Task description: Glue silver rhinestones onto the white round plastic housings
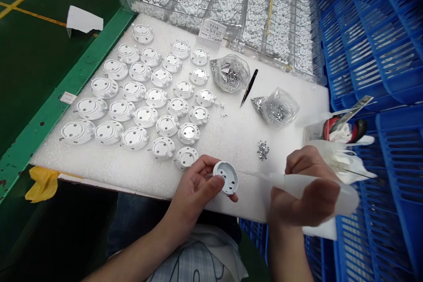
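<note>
Checked shirt (198, 260) sits closest, and just past it the left hand (194, 191) curls its fingers and thumb around a round white plastic cap (226, 177), pinching it by the rim right over the front edge of the white foam sheet (238, 141). Right hand (307, 205) wraps a translucent tapered plastic tube (297, 185), a bit blurry, its narrow end toward the cap. Farther up the foam: rows of matching white caps with silver discs (145, 116), bagged silver bits (279, 108), black tweezers (249, 88). Behind the foam, a clear divided tray (214, 0); right of it, blue plastic crates (380, 39).
</note>
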Tool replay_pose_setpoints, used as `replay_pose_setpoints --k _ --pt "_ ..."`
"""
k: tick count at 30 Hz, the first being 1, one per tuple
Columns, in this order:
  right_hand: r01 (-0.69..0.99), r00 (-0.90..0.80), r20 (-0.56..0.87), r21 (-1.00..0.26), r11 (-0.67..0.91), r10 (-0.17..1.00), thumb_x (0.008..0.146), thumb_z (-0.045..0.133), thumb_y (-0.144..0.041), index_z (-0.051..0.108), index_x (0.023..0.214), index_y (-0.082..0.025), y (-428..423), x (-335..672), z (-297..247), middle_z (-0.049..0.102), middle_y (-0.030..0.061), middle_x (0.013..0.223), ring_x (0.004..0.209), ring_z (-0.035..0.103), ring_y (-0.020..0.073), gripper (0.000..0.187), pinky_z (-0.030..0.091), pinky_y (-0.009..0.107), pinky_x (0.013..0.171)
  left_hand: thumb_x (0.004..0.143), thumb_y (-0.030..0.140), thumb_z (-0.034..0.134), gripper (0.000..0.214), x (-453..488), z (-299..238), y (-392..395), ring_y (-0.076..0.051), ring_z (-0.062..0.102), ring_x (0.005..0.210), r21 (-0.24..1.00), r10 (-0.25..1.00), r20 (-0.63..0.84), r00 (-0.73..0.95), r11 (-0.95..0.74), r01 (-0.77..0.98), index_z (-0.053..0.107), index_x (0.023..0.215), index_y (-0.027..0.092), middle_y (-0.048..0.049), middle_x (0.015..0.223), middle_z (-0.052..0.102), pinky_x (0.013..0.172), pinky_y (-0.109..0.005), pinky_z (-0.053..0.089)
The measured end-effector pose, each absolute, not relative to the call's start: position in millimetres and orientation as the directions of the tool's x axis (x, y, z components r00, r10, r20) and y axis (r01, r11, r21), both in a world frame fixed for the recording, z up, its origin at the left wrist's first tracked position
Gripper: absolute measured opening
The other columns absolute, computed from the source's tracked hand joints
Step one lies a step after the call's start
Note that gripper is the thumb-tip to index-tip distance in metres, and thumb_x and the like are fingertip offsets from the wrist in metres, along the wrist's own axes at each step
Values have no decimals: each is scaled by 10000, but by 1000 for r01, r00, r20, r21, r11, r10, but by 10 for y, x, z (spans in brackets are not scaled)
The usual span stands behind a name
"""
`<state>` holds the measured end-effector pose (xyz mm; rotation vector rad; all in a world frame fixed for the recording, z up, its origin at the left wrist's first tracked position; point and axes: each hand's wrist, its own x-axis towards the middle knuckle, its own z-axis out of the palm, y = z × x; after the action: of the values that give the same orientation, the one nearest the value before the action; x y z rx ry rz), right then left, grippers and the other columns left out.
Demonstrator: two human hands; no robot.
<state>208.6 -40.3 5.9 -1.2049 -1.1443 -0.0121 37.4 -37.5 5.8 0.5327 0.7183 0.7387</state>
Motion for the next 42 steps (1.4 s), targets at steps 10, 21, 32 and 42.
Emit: replay_pose_setpoints --k 10,21,32,42 --pt "692 300 748 -598 405 592 961 595 -441 355 528 -266 -503 2072 68 250 -21 472 420 337 169 525 206 351 479 804 576 807 443 378 21 -391 -204 701 664 676 753 -403 521 628 -385 613 932 198 -14 725 706 715 -321 521" --pt "696 325 783 -578 426 531 971 573 -455 309 522 -256 -435 2046 35 211 -24 462 403 291 147 557 187 344 471 795 518 847 419 368 120 -390 -155 689 656 621 740 -418 527 656 -429 625 921 186 -5 766 719 702 -269 508" --pt "696 212 781 -543 470 587 974 578 -359 373 516 -229 -472 2099 132 273 -38 476 407 364 131 518 260 323 471 875 455 799 331 375 21 -389 -135 701 677 618 756 -341 559 628 -473 635 957 179 0 783 722 686 -235 495" --pt "723 202 865 -448 526 460 990 566 -363 310 517 -212 -354 2083 86 244 -53 459 378 303 89 559 231 300 452 880 458 791 325 364 27 -404 -146 704 674 628 761 -337 554 620 -470 643 958 180 -1 761 719 691 -244 504"
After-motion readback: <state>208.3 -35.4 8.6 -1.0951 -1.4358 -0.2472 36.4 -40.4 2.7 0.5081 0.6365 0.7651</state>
